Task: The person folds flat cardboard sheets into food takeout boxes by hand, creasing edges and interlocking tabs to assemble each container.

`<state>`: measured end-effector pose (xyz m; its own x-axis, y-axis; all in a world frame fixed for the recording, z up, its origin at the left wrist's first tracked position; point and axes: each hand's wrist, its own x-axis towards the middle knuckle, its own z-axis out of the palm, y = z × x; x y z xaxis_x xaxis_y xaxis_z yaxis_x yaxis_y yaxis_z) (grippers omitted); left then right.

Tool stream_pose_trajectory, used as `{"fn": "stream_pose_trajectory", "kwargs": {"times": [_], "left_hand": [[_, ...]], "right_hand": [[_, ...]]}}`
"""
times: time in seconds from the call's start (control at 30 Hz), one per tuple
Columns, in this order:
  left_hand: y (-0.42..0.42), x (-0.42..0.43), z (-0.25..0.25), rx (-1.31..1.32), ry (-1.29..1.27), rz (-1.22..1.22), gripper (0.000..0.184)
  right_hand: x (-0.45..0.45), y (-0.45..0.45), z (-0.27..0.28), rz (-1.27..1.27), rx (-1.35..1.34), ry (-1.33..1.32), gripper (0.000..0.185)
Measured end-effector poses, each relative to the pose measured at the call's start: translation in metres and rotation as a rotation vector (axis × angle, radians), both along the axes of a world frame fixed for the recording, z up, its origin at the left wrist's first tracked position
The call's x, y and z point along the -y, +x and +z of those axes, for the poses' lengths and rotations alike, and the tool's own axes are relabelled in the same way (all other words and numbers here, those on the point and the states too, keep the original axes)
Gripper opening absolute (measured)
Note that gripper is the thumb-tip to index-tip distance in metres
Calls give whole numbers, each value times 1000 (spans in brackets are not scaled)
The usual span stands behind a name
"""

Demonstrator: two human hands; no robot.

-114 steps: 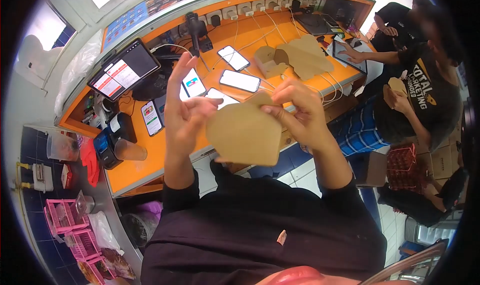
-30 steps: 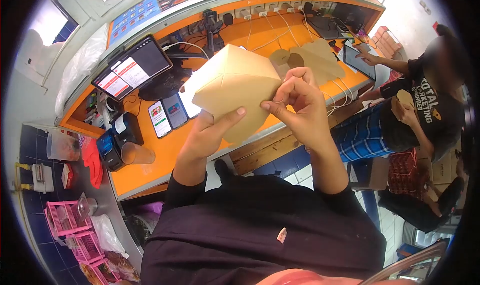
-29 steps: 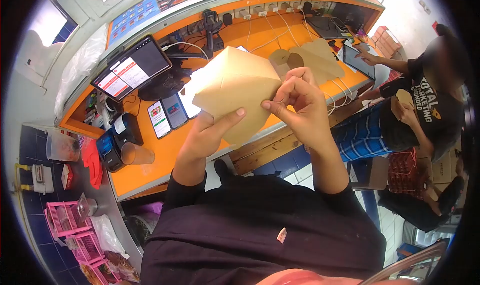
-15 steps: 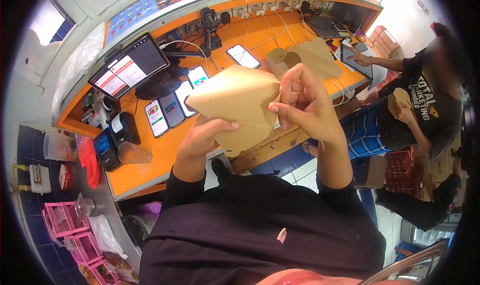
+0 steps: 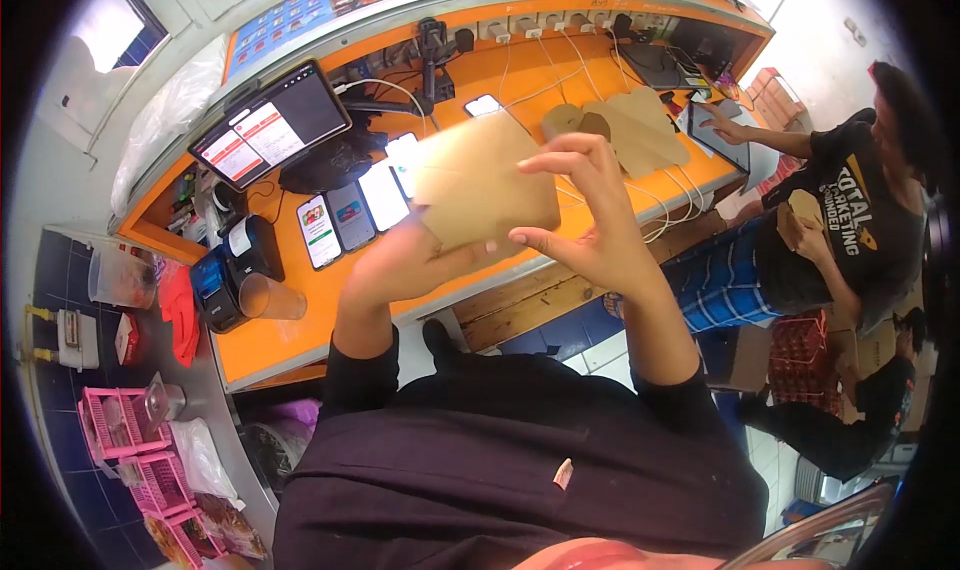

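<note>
A brown cardboard box [image 5: 485, 185], partly folded, is held up over the front edge of the orange counter. My left hand [image 5: 405, 265] grips its lower left side, with the thumb along the near edge and the other fingers hidden behind. At the right side of the box is my right hand [image 5: 585, 210], thumb and fingers spread apart in a curve, holding nothing. Its fingertips are close to the cardboard; whether they touch it I cannot tell. Several phones lie behind the box, among them a dark one [image 5: 350, 220]. More brown cardboard [image 5: 640, 135] rests farther back on the counter.
A tablet [image 5: 270, 125] on a stand, a card printer [image 5: 215, 290] and a plastic cup [image 5: 272, 298] are at the left. White cables [image 5: 665, 215] hang over the counter's edge. At the right another person [image 5: 850, 185] touches a tablet and holds a cardboard piece.
My right hand has let go of the box's right side and its fingers have spread. The box has turned in my left hand, showing a broader flat face.
</note>
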<state>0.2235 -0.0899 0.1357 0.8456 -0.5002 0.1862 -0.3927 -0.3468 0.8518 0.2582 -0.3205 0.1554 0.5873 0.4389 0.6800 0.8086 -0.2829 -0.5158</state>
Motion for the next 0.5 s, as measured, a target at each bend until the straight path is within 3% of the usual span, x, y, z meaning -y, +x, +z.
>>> {"fn": "stream_pose_trajectory", "kwargs": {"times": [0.07, 0.17, 0.3, 0.4, 0.5], "left_hand": [[3, -7, -14, 187, 178, -120, 28], [-1, 0, -2, 116, 122, -5, 30], [0, 0, 6, 264, -105, 378, 39], [-2, -1, 8, 160, -215, 441, 34], [-7, -7, 8, 59, -116, 361, 37]], "right_hand": [[-6, -1, 6, 65, 48, -36, 50], [-17, 4, -5, 252, -55, -25, 46], [-27, 4, -14, 206, -146, 53, 37], [-32, 9, -16, 140, -92, 60, 36], [-36, 8, -8, 132, -101, 81, 35]]}}
